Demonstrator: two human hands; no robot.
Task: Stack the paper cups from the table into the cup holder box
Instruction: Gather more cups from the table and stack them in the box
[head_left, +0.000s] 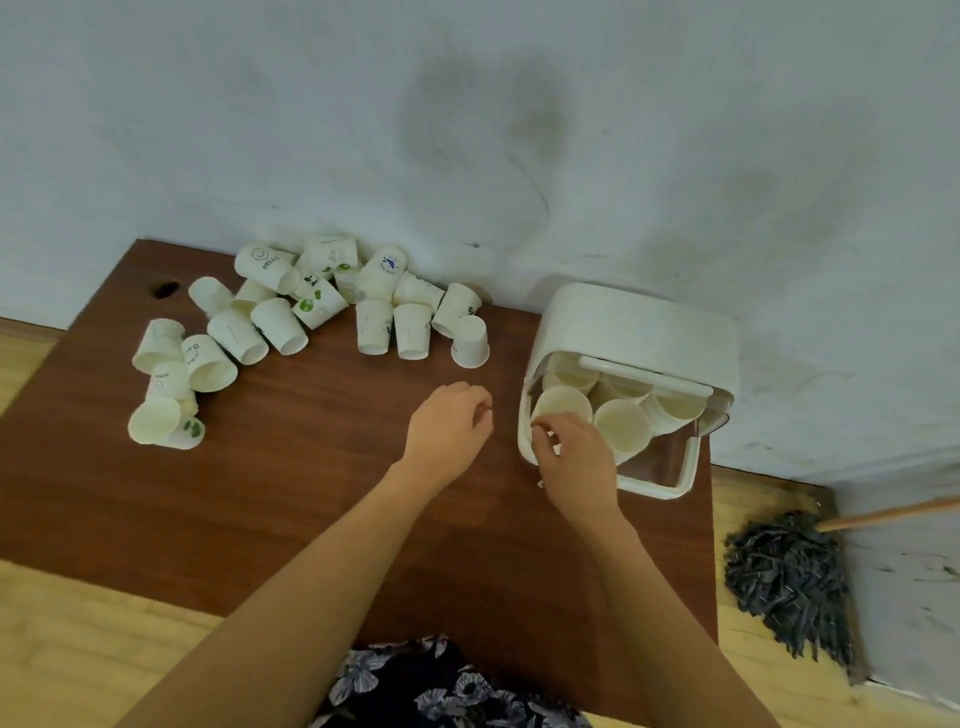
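The paper cups (291, 317) lying scattered on the far left of the counter (311, 499) look light, thin-walled and easily crushed, best pinched gently at the stiffer rim, while the left hand (449, 428) hovers loosely curled and empty and the right hand (576, 460) touches a stack in the cup holder box (644, 332), its grip unclear.
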